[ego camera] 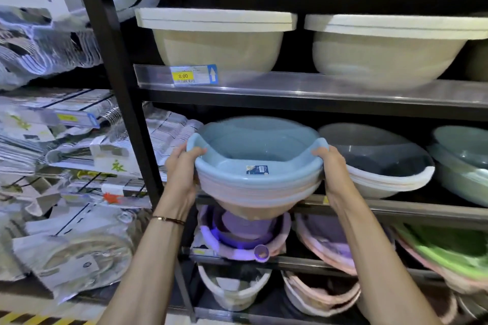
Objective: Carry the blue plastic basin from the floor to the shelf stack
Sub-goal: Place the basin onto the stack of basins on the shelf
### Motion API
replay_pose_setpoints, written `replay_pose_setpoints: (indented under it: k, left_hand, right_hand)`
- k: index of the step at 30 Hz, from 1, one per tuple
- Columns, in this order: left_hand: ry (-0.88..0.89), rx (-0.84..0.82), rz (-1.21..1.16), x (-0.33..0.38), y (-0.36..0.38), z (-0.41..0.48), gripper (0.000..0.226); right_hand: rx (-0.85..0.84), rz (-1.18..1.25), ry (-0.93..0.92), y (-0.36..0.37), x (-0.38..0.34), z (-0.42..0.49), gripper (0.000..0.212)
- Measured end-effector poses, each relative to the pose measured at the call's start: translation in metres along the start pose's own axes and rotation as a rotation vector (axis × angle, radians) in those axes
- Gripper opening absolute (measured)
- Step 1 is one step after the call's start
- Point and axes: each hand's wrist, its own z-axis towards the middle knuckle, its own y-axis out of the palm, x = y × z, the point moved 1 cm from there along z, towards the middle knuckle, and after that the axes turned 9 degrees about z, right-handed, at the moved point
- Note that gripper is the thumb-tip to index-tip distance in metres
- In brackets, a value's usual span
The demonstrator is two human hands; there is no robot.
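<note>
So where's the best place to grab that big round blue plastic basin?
Probably by the two raised ear-like handles on opposite sides of the round blue plastic basin's rim, coming from each side, as the left hand and right hand do. The wide rim gives fingers something to hook.

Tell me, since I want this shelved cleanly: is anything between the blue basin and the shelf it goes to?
Nothing visible. Both hands, left hand and right hand, hold the blue basin in front of the middle shelf, beside the grey basin stack.

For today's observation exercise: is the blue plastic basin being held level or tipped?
Tipped: the blue plastic basin shows its inside toward the camera, its near rim lower.
</note>
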Motion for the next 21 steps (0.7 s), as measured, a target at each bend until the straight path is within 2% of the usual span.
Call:
replay_pose_setpoints:
  k: [4,5,6,7,9,11,14,19,21]
  left_hand:
    - [0.003,-0.063,-0.011,0.004,0.014,0.034,0.014]
    - [0.008,-0.069,-0.023,0.003,0.017,0.042,0.015]
    - [0.005,-0.067,-0.028,0.002,0.02,0.051,0.019]
    - [-0.001,-0.056,-0.034,0.0,0.022,0.061,0.034]
    - [-0.014,-0.034,-0.054,-0.003,0.027,0.079,0.059]
    - [-0.02,-0.008,-0.054,-0.008,0.032,0.097,0.058]
    - [-0.025,0.025,-0.086,-0.013,0.042,0.115,0.051]
    - [-0.037,0.034,-0.115,-0.018,0.055,0.134,0.036]
    - [-0.046,0.033,-0.107,-0.021,0.056,0.143,0.032]
  right_hand:
    - [0.001,0.045,0.034,0.011,0.009,0.033,0.018]
    - [-0.001,0.043,0.048,0.012,0.013,0.041,0.02]
    - [-0.005,0.042,0.062,0.014,0.017,0.048,0.027]
    - [-0.007,0.05,0.073,0.017,0.019,0.056,0.032]
    - [0.007,0.065,0.057,0.025,0.022,0.07,0.023]
    - [0.047,0.072,0.059,0.029,0.026,0.085,0.017]
    - [0.085,0.088,0.077,0.032,0.035,0.108,0.024]
    - [0.141,0.065,0.083,0.041,0.042,0.14,0.016]
    - [0.186,0.005,0.075,0.043,0.047,0.151,0.007]
